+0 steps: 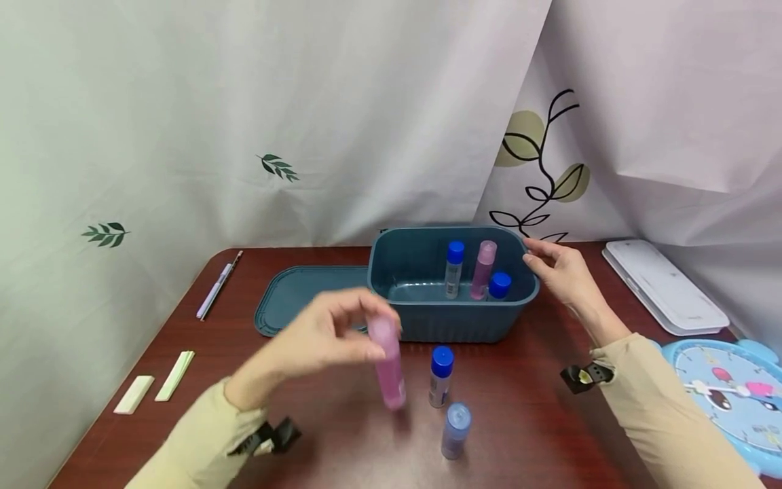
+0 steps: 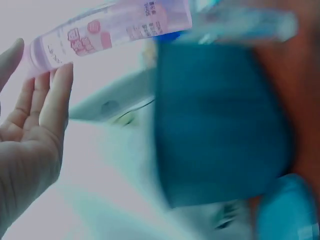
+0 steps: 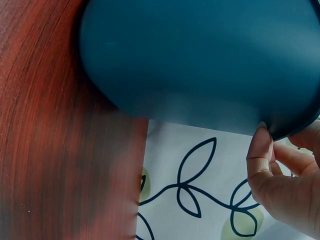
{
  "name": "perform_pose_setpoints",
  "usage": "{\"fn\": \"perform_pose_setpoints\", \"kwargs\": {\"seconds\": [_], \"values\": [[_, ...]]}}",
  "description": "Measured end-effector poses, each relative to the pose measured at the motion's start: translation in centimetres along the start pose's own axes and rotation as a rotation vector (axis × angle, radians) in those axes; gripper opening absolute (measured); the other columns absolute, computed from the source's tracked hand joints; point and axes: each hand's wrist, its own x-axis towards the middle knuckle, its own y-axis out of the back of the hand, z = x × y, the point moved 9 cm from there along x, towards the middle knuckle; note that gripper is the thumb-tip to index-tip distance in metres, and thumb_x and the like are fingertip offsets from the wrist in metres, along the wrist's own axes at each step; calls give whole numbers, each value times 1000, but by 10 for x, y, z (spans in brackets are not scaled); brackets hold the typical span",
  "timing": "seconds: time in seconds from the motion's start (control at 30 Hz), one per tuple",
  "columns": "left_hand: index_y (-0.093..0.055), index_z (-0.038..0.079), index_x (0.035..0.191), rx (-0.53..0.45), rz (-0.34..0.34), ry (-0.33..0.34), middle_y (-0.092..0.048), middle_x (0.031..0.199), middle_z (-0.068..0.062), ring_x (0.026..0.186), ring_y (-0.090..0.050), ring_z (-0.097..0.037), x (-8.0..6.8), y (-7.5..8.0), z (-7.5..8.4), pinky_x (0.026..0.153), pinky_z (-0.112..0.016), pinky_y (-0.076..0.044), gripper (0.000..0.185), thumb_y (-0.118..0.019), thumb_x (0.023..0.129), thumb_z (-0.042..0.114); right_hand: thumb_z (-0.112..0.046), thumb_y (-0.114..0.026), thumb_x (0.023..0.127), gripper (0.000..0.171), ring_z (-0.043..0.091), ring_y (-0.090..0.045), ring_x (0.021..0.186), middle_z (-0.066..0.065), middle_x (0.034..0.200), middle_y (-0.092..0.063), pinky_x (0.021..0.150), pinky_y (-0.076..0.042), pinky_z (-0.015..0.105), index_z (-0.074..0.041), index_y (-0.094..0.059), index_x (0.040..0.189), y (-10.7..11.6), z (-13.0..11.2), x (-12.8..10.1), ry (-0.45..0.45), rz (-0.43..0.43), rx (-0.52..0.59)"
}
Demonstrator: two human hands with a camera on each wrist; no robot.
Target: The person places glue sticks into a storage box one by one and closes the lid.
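while our left hand (image 1: 318,336) pinches a pink bottle (image 1: 387,363) by its top at lower centre of the head view, our right hand (image 1: 559,268) grips the right rim of the teal bin (image 1: 427,319) at centre. three bottles stand inside the bin. two blue-capped bottles (image 1: 441,377) sit on the table (image 1: 537,435) just right of the pink one.

My head camera looks forward and down over the table (image 1: 525,421) toward the curtain, taking in both hands and the bin (image 1: 427,319). My left wrist camera sits close behind the palm, blurred, facing the bin (image 2: 220,125). My right wrist camera sits low and close at the bin's wall (image 3: 200,60). All three share the bin.
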Motion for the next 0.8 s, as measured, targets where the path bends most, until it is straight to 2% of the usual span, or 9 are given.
{"fn": "perform_pose_setpoints", "kwargs": {"seconds": [0.07, 0.17, 0.2, 0.37, 0.43, 0.53, 0.6, 0.73, 0.8], "values": [[-60, 2, 112, 59, 84, -30, -65, 105, -8, 91, -63, -21, 9, 21, 17, 75, -36, -56, 33, -72, 81, 6, -16, -52, 97, 44, -2, -54, 94, 29, 127, -53, 71, -40, -1, 6, -46, 134, 0, -1, 0, 7, 1, -1], [-60, 4, 115, 106, 204, -48, -65, 108, -7, 94, -62, -23, 25, 44, 33, 79, -32, -55, 35, -73, 82, 9, -17, -52, 97, 43, 11, -57, 100, 29, 126, -54, 71, -40, -1, 6, -47, 134, 0, -1, 0, 11, 0, -14], [-60, 4, 116, 111, 233, -56, -65, 109, -8, 94, -62, -24, 32, 48, 36, 79, -32, -55, 36, -72, 82, 9, -17, -52, 97, 43, 15, -57, 102, 29, 126, -54, 71, -40, -1, 5, -47, 134, 0, -1, 0, 10, 0, -18], [-60, 5, 119, 155, 307, -100, -62, 108, -10, 92, -61, -24, 72, 53, 35, 78, -34, -55, 36, -70, 84, 7, -17, -51, 97, 43, 9, -56, 100, 28, 126, -55, 71, -40, -1, 5, -47, 134, 1, 0, 0, -3, 6, -16], [-60, 3, 119, 164, 312, -104, -62, 108, -11, 92, -62, -23, 88, 48, 26, 79, -34, -55, 36, -69, 85, 5, -17, -51, 97, 43, 6, -55, 98, 28, 126, -55, 71, -40, -1, 5, -47, 134, 1, 0, 0, -5, 6, -11], [-60, 2, 117, 152, 289, -76, -64, 107, -13, 92, -64, -21, 112, 37, 3, 81, -34, -55, 34, -69, 84, 5, -17, -52, 97, 43, 3, -54, 97, 28, 126, -55, 72, -40, -1, 5, -47, 134, 1, 0, 0, -9, 8, -7], [-61, 4, 116, 156, 262, -26, -65, 107, -12, 92, -65, -19, 124, 28, -17, 81, -31, -55, 33, -70, 84, 8, -17, -52, 97, 43, 4, -54, 98, 28, 126, -55, 71, -40, -1, 5, -47, 134, 2, 1, 0, -12, 11, -10], [-63, 8, 114, 219, 199, 109, -66, 105, -8, 94, -65, -15, 139, 13, -55, 81, -26, -54, 32, -72, 83, 12, -17, -52, 97, 43, 23, -57, 105, 29, 126, -54, 71, -40, -1, 5, -47, 134, 1, 0, 1, -9, 4, -3], [-63, 9, 113, 262, 161, 168, -65, 105, -7, 95, -64, -14, 143, 7, -68, 82, -24, -54, 31, -72, 83, 12, -16, -52, 97, 43, 28, -56, 108, 29, 126, -54, 72, -40, -1, 6, -46, 134, 0, 0, 1, -6, 2, -5]]}}
